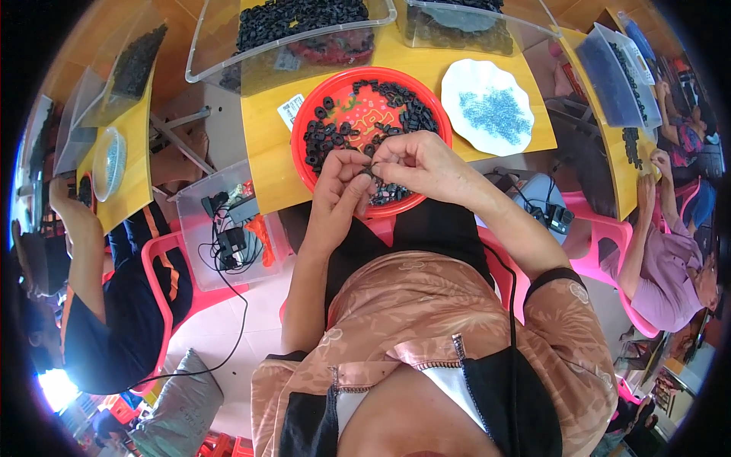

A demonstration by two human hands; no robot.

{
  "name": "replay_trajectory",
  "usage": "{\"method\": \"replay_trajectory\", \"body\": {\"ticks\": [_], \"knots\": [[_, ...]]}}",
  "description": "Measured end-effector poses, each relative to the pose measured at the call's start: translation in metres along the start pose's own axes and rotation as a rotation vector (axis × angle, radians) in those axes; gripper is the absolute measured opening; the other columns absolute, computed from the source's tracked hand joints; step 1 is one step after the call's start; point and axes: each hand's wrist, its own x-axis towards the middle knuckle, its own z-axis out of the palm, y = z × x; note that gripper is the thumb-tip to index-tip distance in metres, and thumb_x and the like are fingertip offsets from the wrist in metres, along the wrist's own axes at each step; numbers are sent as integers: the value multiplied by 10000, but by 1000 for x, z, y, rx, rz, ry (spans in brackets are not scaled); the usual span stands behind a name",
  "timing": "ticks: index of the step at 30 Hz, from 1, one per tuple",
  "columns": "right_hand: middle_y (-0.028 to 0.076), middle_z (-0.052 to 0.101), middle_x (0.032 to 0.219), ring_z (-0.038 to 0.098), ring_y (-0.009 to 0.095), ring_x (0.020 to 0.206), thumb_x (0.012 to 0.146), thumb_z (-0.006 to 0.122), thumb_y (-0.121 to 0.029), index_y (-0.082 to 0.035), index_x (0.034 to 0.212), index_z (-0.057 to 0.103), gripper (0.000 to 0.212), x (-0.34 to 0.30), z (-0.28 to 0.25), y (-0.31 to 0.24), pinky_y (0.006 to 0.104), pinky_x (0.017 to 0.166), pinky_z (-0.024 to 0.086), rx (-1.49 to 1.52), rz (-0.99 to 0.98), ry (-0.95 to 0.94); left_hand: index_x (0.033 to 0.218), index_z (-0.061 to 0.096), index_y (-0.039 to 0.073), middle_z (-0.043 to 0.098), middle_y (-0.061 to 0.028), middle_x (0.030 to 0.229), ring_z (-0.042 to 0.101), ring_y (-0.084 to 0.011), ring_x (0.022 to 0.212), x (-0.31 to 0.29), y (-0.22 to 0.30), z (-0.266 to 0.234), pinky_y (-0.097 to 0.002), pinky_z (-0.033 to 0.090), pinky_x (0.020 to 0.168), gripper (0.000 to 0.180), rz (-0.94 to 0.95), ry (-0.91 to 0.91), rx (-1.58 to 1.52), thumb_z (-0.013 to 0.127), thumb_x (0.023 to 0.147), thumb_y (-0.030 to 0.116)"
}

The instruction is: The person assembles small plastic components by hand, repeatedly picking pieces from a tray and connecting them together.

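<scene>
Over the near half of a round red tray (299, 164), my two hands meet fingertip to fingertip. My left hand (340, 186) pinches a small dark part (368, 170), and the fingers of my right hand (411, 164) close on it from the other side. Its exact kind is mostly hidden by the fingers. Many small black ring-like pieces (324, 137) lie around the tray's inside. To the right of the tray, a white scalloped plate (466, 76) carries a spread of tiny clear bluish pieces (495, 118).
Clear plastic bins (304, 57) heaped with black pieces stand along the far side of the yellow table (266, 171). A low clear box (202, 251) with cables sits at left. Co-workers sit at tables left (122, 320) and right (670, 263), beside pink chairs (152, 266).
</scene>
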Motion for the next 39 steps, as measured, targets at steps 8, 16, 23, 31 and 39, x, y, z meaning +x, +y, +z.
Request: {"method": "replay_trajectory", "body": {"ticks": [8, 16, 23, 31, 39], "knots": [[49, 642, 724, 588, 83, 685, 847, 611, -116, 33, 859, 644, 154, -20, 10, 5, 242, 642, 477, 175, 69, -78, 1044, 445, 28, 540, -29, 743, 434, -57, 571, -29, -3, 10, -190, 365, 515, 113, -48, 43, 66, 480, 944, 68], [110, 602, 659, 566, 132, 584, 841, 622, -162, 22, 876, 634, 188, -52, 24, 9, 288, 554, 442, -193, -21, -220, 1022, 459, 29, 530, -21, 805, 454, -46, 692, -76, -16, 16, -183, 372, 601, 75, -215, 12, 51, 453, 952, 54], [161, 619, 726, 631, 230, 654, 841, 597, -137, 25, 903, 629, 176, -70, 48, 36, 333, 605, 478, -135, -19, -231, 1006, 449, 35, 512, 0, 768, 447, -41, 706, -102, -27, 18, -177, 356, 620, 86, -405, 88, 60, 481, 935, 71], [158, 617, 719, 603, 222, 616, 840, 593, -128, 24, 911, 628, 172, -80, 52, 51, 334, 581, 465, -96, 59, -332, 998, 441, 19, 497, -17, 758, 439, -61, 694, -111, -39, 12, -203, 378, 623, 74, -409, -68, 185, 467, 930, 28], [235, 588, 688, 595, 362, 617, 858, 565, -180, 33, 832, 610, 219, -75, 56, 52, 411, 579, 456, -158, 116, -452, 1006, 439, 19, 526, -36, 800, 448, -70, 716, -107, -44, 9, -216, 386, 648, 84, -418, -75, 223, 451, 925, 4]]}}
